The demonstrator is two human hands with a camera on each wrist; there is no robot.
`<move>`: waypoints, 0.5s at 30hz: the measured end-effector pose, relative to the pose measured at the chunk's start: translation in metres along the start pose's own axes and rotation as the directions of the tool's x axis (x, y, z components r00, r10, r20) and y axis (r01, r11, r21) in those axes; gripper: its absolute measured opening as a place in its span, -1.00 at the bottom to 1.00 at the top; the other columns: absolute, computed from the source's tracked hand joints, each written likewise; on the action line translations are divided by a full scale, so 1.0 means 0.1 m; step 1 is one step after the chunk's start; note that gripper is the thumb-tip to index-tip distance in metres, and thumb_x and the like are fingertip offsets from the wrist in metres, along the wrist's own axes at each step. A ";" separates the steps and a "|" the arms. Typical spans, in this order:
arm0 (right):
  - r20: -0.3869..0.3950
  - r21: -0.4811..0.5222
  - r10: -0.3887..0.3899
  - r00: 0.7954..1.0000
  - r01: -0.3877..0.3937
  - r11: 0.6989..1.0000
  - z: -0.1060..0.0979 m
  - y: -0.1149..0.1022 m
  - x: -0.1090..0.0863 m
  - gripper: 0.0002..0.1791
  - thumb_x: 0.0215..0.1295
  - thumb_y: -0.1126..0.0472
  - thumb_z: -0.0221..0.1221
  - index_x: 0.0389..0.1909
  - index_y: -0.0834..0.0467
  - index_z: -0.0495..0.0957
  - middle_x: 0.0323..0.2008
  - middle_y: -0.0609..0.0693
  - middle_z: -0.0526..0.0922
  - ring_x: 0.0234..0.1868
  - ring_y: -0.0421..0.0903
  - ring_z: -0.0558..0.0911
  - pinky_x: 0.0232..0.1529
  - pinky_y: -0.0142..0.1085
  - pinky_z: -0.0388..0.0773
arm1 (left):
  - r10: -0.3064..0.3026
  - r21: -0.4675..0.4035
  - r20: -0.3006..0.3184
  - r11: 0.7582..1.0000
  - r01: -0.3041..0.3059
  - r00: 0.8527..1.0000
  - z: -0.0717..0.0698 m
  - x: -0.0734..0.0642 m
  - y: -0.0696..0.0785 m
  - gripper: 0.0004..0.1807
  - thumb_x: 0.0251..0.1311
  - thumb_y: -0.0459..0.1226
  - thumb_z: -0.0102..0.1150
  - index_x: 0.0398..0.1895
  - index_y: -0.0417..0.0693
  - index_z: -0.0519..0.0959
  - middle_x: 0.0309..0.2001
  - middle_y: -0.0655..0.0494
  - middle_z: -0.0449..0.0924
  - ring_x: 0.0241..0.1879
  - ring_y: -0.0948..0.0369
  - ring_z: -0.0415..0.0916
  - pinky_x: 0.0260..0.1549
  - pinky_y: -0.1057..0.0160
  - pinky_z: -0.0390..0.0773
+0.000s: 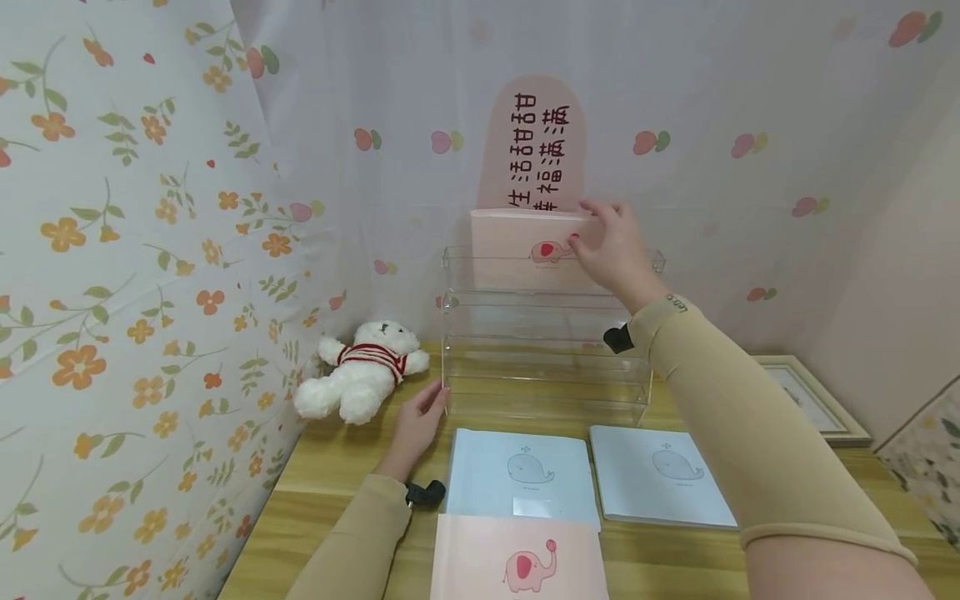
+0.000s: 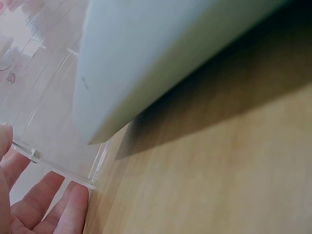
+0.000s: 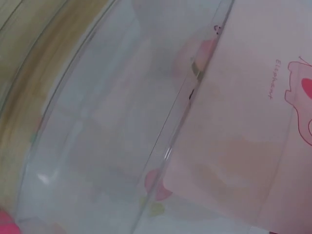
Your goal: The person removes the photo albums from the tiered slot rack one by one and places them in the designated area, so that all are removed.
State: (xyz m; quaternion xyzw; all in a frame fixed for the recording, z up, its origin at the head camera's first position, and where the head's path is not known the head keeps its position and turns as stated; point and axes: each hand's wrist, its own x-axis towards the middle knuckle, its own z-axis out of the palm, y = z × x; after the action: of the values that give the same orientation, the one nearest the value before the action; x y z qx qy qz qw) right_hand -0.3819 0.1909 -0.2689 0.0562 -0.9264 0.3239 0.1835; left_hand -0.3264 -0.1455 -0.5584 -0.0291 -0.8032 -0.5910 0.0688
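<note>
My right hand [image 1: 617, 250] pinches the upper right edge of a pink book [image 1: 498, 242] with an elephant on its cover. The book stands upright in the top tier of a clear acrylic rack [image 1: 444, 350]; its lower part shows close up in the right wrist view. Low on the rack's left side, my left hand [image 1: 417, 425] grips the side panel, thumb on one face and fingers on the other in the left wrist view. In front of the rack lie two pale blue whale books, one left [image 1: 480, 475] and one right [image 1: 633, 475], and another pink elephant book [image 1: 472, 562].
A white teddy bear [image 1: 360, 392] in a striped top leans at the left by the flowered curtain [image 1: 150, 292]. At the right lies a picture frame [image 1: 847, 421], partly behind my right arm. A printed cloth [image 1: 405, 100] hangs behind the wooden table [image 1: 300, 500].
</note>
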 end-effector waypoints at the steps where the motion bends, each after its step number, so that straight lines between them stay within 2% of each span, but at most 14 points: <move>1: -0.001 0.016 0.014 1.000 -0.014 1.000 0.00 0.00 0.00 -0.28 0.60 0.04 0.27 0.69 0.01 0.33 0.63 0.28 0.24 0.66 0.30 0.28 0.72 0.28 0.20 | -0.003 -0.004 -0.001 1.000 0.003 1.000 0.00 0.00 0.00 -0.46 0.63 -0.01 0.24 0.51 -0.04 0.60 0.45 -0.07 0.66 0.49 -0.08 0.57 0.48 -0.18 0.56; 4: 0.001 0.063 0.049 0.999 -0.049 0.997 0.00 0.00 0.01 -0.37 0.60 0.08 0.26 0.61 0.05 0.43 0.61 0.28 0.26 0.67 0.31 0.26 0.73 0.30 0.15 | -0.005 -0.004 -0.002 1.000 0.005 1.000 0.00 0.01 0.00 -0.47 0.63 -0.01 0.23 0.51 -0.03 0.60 0.45 -0.06 0.66 0.50 -0.07 0.57 0.49 -0.17 0.56; 15: -0.057 0.177 0.055 0.997 -0.044 0.983 0.03 0.04 0.01 -0.53 0.56 0.15 0.32 0.41 0.08 0.60 0.52 0.24 0.41 0.65 0.26 0.31 0.73 0.25 0.15 | -0.009 -0.007 -0.001 1.000 0.009 1.000 -0.01 0.00 0.02 -0.48 0.64 -0.04 0.24 0.50 -0.06 0.61 0.44 -0.07 0.67 0.49 -0.06 0.57 0.48 -0.16 0.56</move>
State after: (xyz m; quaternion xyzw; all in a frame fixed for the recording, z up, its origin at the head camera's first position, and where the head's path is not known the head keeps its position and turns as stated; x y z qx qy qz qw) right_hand -0.3846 0.1919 -0.2729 0.0390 -0.8893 0.4103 0.1983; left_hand -0.3259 -0.1458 -0.5565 -0.0256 -0.8012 -0.5941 0.0665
